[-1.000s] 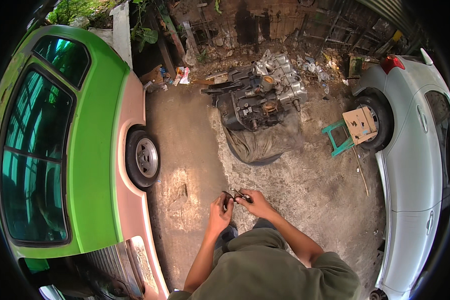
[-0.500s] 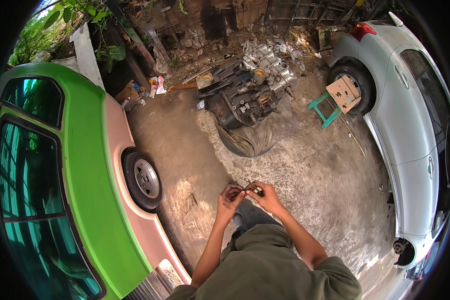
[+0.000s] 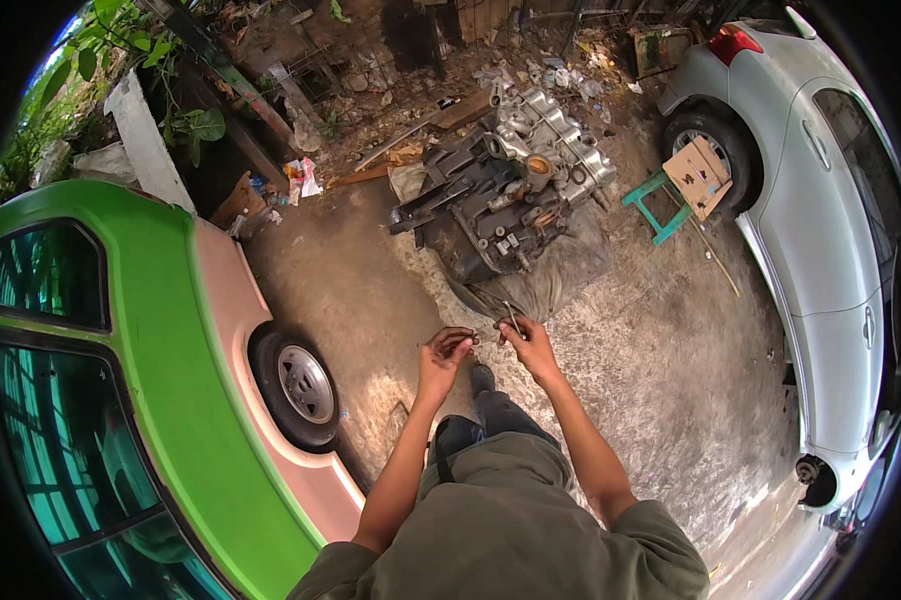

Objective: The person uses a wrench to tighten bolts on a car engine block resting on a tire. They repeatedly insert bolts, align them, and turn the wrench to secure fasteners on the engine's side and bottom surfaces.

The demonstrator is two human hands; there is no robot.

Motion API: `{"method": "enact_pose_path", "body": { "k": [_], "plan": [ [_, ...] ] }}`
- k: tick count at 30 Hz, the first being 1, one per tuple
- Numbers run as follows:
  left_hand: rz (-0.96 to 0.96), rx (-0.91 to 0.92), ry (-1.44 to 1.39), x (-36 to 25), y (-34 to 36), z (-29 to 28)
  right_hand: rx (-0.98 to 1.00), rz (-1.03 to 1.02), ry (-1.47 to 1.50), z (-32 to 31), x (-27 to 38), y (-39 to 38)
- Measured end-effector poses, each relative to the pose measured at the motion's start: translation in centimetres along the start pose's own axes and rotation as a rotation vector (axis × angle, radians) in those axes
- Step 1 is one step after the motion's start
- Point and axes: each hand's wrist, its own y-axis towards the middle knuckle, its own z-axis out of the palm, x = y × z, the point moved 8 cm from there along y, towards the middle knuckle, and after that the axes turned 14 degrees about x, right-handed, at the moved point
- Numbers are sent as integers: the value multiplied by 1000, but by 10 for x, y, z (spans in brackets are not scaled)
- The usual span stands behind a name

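My left hand (image 3: 445,350) has soot-darkened fingers curled and brought together at the tips; whether a small dark piece is between them I cannot make out. A short gap separates it from my right hand (image 3: 526,342), whose fingers are closed on a slim metal tool (image 3: 511,313), held upright and slightly tilted. Just beyond both hands lies a dismantled engine (image 3: 521,185), silver and dark grease-stained metal, on a crumpled dull cloth (image 3: 561,275). My legs and boot show below and between my hands on the concrete.
A green and pink van (image 3: 141,270) lines the left, a silver car (image 3: 821,260) the right. A teal stool (image 3: 651,205) with a cardboard piece (image 3: 698,175) stands by the car's rear wheel, a thin stick beside it. Litter, planks and plants fill the far edge.
My hands have risen toward the engine and moved apart from each other, the right one carrying the metal tool. The view has shifted, and a leg is stepped forward.
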Motion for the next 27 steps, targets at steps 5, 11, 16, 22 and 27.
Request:
{"method": "enact_pose_path", "body": {
  "k": [5,11,16,22,27],
  "plan": [
    [11,108,149,-1,41,0,-32,-128,-3,8,16,29],
    [-6,284,254,16,76,-3,-161,-24,-69,-2,-12,43],
    [-287,287,-321,80,130,-17,-310,84,79,-17,-61,65],
    [-317,133,-667,117,204,-22,-464,122,159,-23,-90,78],
    [-366,135,-744,110,206,-31,-473,156,172,-15,-89,77]
  ]
}}
